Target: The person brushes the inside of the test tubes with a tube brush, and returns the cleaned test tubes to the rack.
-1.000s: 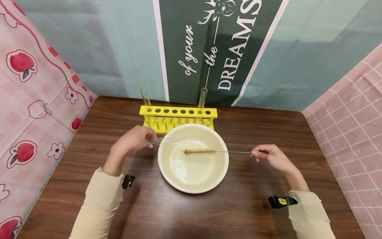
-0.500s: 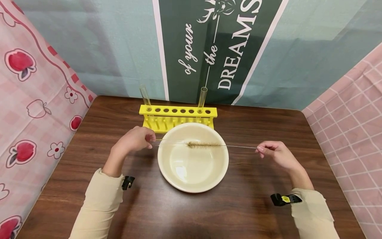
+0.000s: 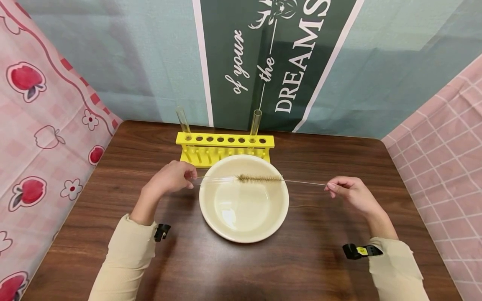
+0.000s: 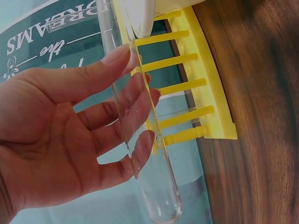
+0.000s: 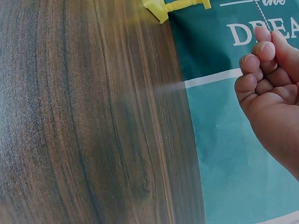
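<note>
My left hand [image 3: 174,175] grips a clear test tube [image 4: 161,191] between thumb and fingers; its rounded end points away from the bowl. Over the cream bowl [image 3: 244,239] the tube reaches toward a bristle brush [image 3: 260,178], whose tip is level with the tube's mouth; whether it is inside, I cannot tell. The thumb and forefinger of my right hand [image 3: 350,192] pinch the far end of the brush's thin twisted wire [image 5: 261,15], to the right of the bowl.
Behind the bowl stands a yellow rack [image 3: 226,141] with two upright glass tubes, one near its left end [image 3: 183,122] and one near its right end [image 3: 255,126]. The bowl overlaps the rack's front. A printed cloth hangs behind the wooden table [image 3: 241,276].
The brush has moved up in the head view and slightly right, coming in line with the tube. My right hand has shifted right with the wire. My left hand has barely moved.
</note>
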Action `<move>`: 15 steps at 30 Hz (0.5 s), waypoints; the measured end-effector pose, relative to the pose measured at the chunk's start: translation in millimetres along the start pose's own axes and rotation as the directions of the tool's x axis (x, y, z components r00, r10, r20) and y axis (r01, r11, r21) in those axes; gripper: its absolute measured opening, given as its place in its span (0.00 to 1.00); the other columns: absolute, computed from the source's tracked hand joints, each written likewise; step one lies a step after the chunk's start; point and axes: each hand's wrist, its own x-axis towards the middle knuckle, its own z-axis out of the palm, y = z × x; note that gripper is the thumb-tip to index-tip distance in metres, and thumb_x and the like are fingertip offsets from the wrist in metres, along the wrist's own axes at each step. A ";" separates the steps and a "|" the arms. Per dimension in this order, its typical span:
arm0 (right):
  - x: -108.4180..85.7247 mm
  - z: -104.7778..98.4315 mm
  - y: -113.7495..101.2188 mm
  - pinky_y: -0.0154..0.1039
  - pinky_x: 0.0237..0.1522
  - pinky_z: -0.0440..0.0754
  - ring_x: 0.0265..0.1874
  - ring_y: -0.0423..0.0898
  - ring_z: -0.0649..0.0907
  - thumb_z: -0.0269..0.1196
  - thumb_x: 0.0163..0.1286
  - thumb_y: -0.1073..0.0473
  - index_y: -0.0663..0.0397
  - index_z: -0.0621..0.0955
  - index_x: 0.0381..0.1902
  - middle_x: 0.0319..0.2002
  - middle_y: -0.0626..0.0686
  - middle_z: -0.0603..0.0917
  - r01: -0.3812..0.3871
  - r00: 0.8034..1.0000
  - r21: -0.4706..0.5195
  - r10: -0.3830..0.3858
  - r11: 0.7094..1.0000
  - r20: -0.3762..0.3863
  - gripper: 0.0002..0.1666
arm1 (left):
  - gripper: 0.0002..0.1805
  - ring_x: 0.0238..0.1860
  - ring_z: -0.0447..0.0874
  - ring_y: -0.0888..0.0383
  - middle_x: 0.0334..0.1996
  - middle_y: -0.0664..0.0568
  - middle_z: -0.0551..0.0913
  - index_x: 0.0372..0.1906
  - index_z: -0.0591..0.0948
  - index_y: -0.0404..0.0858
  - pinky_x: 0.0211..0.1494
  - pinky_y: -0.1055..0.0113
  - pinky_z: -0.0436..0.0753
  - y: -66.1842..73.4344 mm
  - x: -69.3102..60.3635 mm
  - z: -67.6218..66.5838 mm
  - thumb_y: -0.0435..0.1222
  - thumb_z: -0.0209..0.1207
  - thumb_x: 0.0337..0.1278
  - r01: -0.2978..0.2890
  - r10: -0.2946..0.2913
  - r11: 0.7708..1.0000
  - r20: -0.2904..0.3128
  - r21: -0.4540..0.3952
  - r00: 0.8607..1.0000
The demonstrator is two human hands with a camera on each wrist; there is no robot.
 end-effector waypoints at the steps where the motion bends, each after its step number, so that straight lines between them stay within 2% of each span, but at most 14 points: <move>1: -0.1 -0.1 0.1 0.31 0.31 0.75 0.27 0.42 0.77 0.51 0.66 0.73 0.70 0.78 0.30 0.22 0.51 0.78 0.001 1.000 0.002 -0.001 1.000 0.000 0.08 | 0.07 0.33 0.72 0.53 0.29 0.50 0.77 0.34 0.81 0.36 0.36 0.61 0.73 -0.4 0.5 0.5 0.29 0.64 0.47 -0.003 0.003 1.000 -0.002 0.000 1.000; 4: -0.3 0.3 0.7 0.31 0.31 0.75 0.27 0.41 0.77 0.51 0.66 0.73 0.70 0.77 0.30 0.22 0.52 0.78 -0.001 1.000 0.023 0.000 1.000 0.006 0.08 | 0.07 0.33 0.71 0.53 0.28 0.50 0.76 0.33 0.80 0.37 0.36 0.61 0.72 -0.7 1.2 1.8 0.29 0.65 0.46 -0.012 0.012 1.000 -0.005 0.001 1.000; 11: 0.1 1.9 3.0 0.31 0.31 0.75 0.27 0.40 0.77 0.51 0.66 0.73 0.72 0.77 0.29 0.22 0.47 0.78 -0.007 1.000 0.047 0.007 0.999 0.005 0.08 | 0.07 0.32 0.70 0.53 0.27 0.51 0.76 0.32 0.80 0.36 0.35 0.61 0.71 0.7 0.9 3.1 0.28 0.65 0.45 -0.043 0.043 0.999 -0.030 0.013 0.999; 15: 0.4 2.7 3.1 0.31 0.31 0.74 0.27 0.41 0.76 0.51 0.66 0.73 0.73 0.76 0.29 0.21 0.51 0.78 -0.006 1.000 0.034 0.006 0.999 0.004 0.08 | 0.07 0.31 0.70 0.54 0.27 0.51 0.77 0.32 0.81 0.35 0.35 0.61 0.71 1.5 0.7 4.5 0.27 0.64 0.44 -0.056 0.057 0.998 -0.042 0.011 0.998</move>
